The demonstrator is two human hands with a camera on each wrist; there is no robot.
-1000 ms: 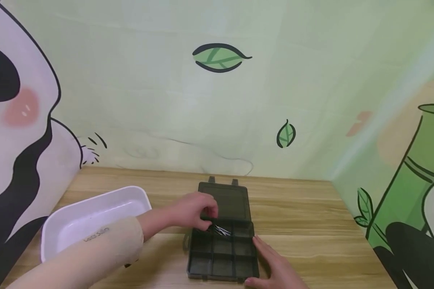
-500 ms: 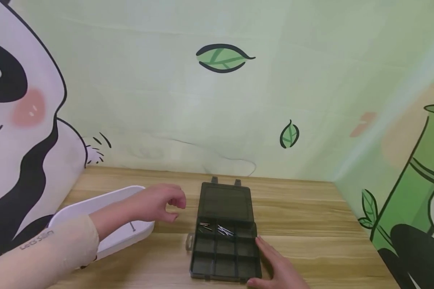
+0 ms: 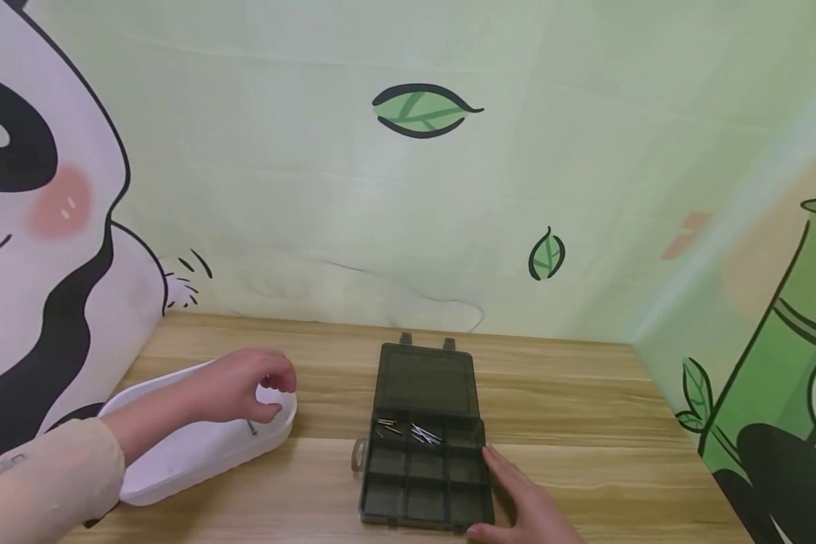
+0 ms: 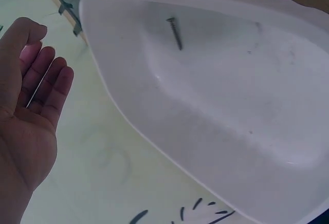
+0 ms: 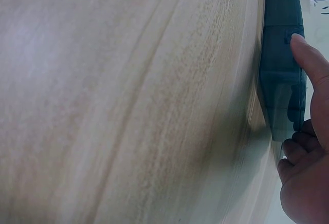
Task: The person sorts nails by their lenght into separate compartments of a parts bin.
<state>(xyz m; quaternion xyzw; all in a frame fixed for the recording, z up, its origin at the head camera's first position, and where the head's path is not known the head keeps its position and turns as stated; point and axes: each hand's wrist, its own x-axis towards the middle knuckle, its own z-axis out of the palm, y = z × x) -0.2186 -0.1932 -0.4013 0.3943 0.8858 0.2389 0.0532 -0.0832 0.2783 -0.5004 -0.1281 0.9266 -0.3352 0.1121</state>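
Note:
My left hand (image 3: 234, 385) hovers over the right end of a white tray (image 3: 207, 476), its fingers loosely curved and holding nothing. A single dark screw (image 4: 175, 34) lies in the tray, plain in the left wrist view and partly under the hand in the head view. My right hand (image 3: 530, 502) holds the near right corner of a dark, see-through compartment box (image 3: 425, 499), with the thumb at the front edge and fingers along the side. Its lid (image 3: 427, 381) lies folded back. Brass-coloured screws (image 3: 389, 425) sit in the back left compartment; silver screws (image 3: 425, 434) in the back middle one.
The box and tray stand apart on a wood-grain table (image 3: 557, 408). Behind the table rises a pale green printed backdrop (image 3: 299, 189), with the lid's latches close to it. A small loop handle (image 3: 358, 455) sticks out on the box's left side.
My left hand has left the back left compartment and moved left to the tray. Brass-coloured screws now show where it was. My right hand stays at the box.

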